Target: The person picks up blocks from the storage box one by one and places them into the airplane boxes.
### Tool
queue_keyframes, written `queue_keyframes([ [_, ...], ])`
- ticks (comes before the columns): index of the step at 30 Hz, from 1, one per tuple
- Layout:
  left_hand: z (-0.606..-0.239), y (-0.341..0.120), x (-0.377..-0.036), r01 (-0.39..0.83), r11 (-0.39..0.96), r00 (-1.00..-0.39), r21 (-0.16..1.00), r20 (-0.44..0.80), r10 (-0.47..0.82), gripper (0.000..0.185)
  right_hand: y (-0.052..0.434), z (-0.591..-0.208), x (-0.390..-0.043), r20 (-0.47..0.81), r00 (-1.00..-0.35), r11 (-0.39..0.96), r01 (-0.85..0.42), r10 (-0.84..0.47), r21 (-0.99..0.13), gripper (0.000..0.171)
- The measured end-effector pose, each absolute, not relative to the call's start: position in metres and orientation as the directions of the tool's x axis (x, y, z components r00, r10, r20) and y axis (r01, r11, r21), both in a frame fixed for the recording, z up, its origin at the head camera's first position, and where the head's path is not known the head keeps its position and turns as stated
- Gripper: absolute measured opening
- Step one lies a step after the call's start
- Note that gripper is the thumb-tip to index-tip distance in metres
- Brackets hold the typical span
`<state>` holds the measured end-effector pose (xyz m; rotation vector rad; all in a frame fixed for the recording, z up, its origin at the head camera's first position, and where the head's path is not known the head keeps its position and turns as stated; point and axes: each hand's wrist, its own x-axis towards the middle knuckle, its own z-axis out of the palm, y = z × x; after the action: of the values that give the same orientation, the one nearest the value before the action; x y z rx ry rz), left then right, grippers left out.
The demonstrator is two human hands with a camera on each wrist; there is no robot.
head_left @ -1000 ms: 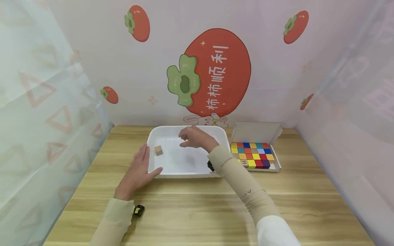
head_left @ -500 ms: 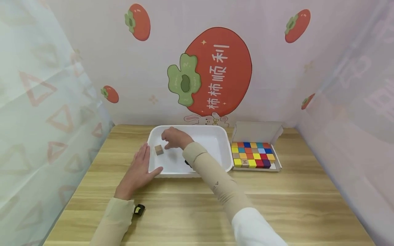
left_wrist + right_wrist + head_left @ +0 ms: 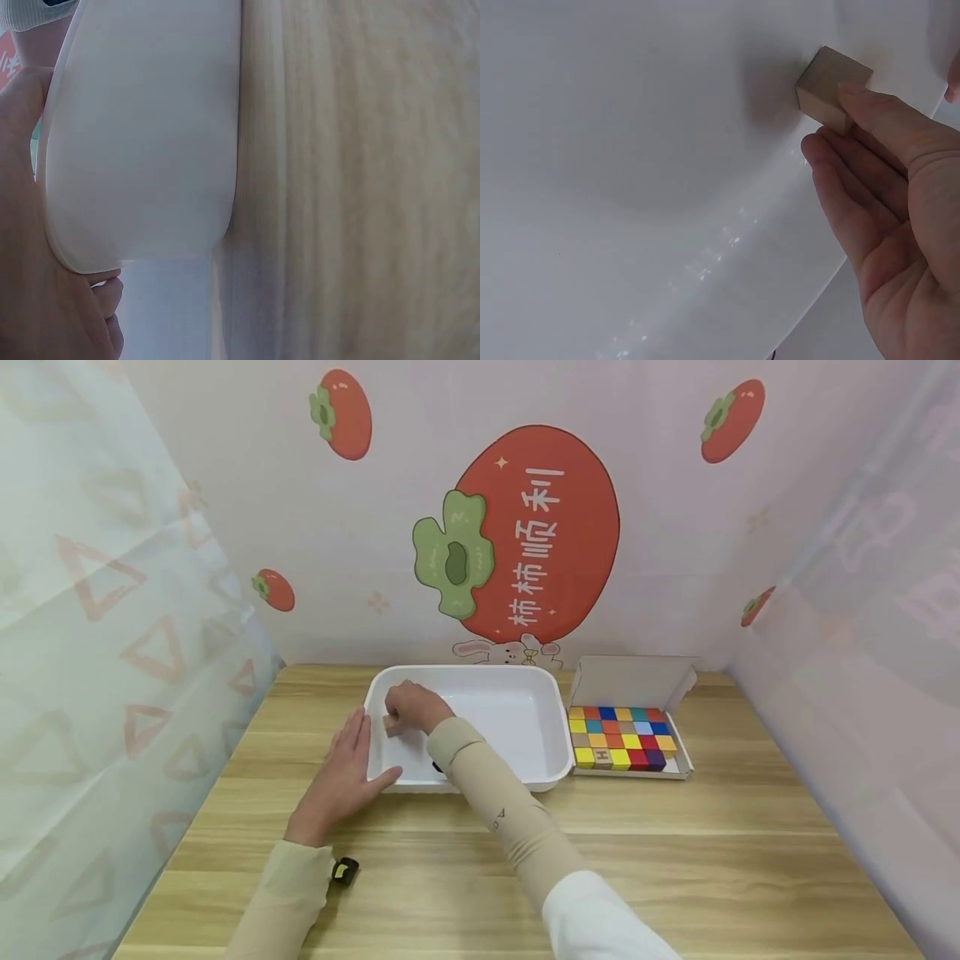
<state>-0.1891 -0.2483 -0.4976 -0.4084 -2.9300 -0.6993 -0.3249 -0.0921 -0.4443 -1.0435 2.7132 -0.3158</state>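
A plain wooden cube (image 3: 826,82) is at the left end of the white tray (image 3: 510,731). My right hand (image 3: 416,705) reaches into the tray and pinches this cube between thumb and fingers, as the right wrist view shows. Part of the cube is hidden behind the fingers in the head view. At the tray's front left corner, my left hand (image 3: 339,777) rests with straight fingers along the left side and its thumb at the front rim. The left wrist view shows the tray's outer wall (image 3: 142,142) beside that hand.
Right of the tray stands an open cardboard box (image 3: 633,681) holding several rows of colored cubes (image 3: 615,740), one marked with an H. A patterned backdrop (image 3: 540,535) rises behind the wooden table (image 3: 465,860), with cloth walls on both sides.
My right hand has moved left across the tray, come down at the wooden cube and taken hold of it. My left hand has stayed at the tray's corner.
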Motion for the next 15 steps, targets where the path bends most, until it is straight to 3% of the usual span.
queue_keyframes([
  [7, -0.497, -0.247, -0.191, 0.278, 0.856, -0.96, 0.437, 0.149, 0.236, 0.111, -0.074, -0.429, -0.329, -0.063, -0.74, 0.727, -0.635, -0.669, -0.26, 0.004],
  [12, -0.498, -0.248, -0.19, 0.254, 0.863, -0.967, 0.436, 0.12, 0.224, 0.112, -0.051, -0.409, -0.328, -0.027, -0.724, 0.703, -0.659, -0.689, -0.266, 0.008],
  [15, -0.498, -0.248, -0.19, 0.25, 0.865, -0.968, 0.435, 0.114, 0.223, 0.113, -0.032, -0.399, -0.327, -0.002, -0.721, 0.684, -0.656, -0.693, -0.319, 0.02],
])
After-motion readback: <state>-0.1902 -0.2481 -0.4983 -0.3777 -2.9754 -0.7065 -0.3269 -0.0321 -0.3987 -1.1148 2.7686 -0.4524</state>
